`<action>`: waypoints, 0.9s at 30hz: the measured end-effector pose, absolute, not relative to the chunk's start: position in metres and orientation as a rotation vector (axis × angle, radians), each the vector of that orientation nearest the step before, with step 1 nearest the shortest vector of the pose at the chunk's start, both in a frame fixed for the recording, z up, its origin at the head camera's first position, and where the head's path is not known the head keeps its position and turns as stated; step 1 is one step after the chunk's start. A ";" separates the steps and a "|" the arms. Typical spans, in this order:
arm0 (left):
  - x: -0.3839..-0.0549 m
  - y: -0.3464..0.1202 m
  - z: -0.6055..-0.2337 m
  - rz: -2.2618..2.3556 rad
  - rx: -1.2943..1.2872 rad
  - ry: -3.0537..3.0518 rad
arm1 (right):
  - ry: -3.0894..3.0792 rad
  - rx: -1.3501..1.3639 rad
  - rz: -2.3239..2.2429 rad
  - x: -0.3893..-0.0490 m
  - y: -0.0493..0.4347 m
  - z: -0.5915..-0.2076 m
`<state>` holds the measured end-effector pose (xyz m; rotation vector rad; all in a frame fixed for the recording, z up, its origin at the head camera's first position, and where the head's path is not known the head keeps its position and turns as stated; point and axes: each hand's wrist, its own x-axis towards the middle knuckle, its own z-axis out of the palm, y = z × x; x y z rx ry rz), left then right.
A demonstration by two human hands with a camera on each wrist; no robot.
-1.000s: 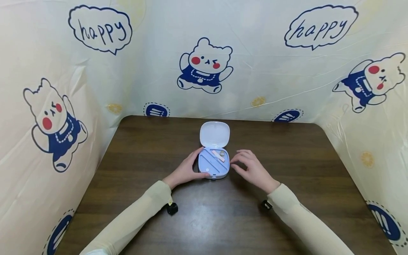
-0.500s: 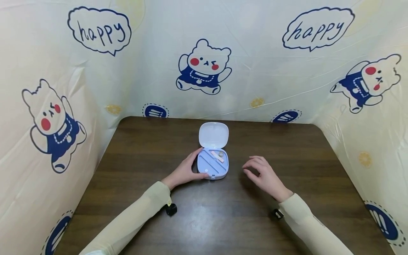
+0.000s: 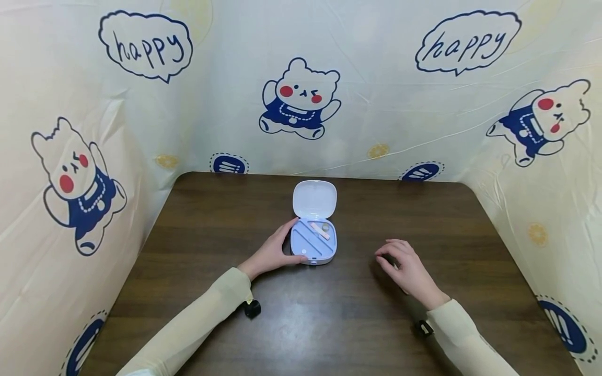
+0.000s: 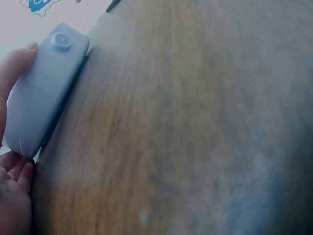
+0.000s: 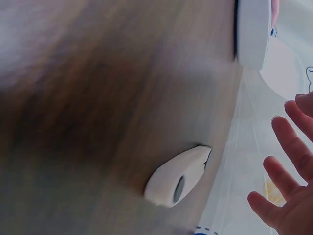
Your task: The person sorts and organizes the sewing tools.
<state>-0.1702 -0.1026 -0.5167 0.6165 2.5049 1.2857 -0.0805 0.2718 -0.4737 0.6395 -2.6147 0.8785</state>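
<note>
A small light-blue case lies on the table with its whitish lid tipped back. Diagonal ridges divide its inside, where a short pale strip and a small round piece lie at the upper right. My left hand grips the case from the left, thumb at the front and fingers behind. A round button shows on the case's front in the left wrist view. To the right, my right hand hovers with loosely bent fingers, holding nothing.
A small white pointed object with a grey oval lies on the table near my right hand; in the head view the hand hides it. The dark wooden table ends at a printed curtain.
My right hand has moved away from the case, to the right and toward me. The left hand stays on the case, and the lid stays up.
</note>
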 end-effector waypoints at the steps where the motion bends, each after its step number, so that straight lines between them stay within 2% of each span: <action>1: -0.170 -0.103 -0.517 1.289 0.620 2.504 | -2.614 0.634 0.875 -0.080 0.273 -0.475; 19: -0.171 -0.103 -0.518 1.293 0.629 2.503 | -2.613 0.491 0.717 -0.060 0.297 -0.483; 27: -0.171 -0.104 -0.517 1.300 0.623 2.494 | -2.731 0.337 0.617 -0.049 0.304 -0.485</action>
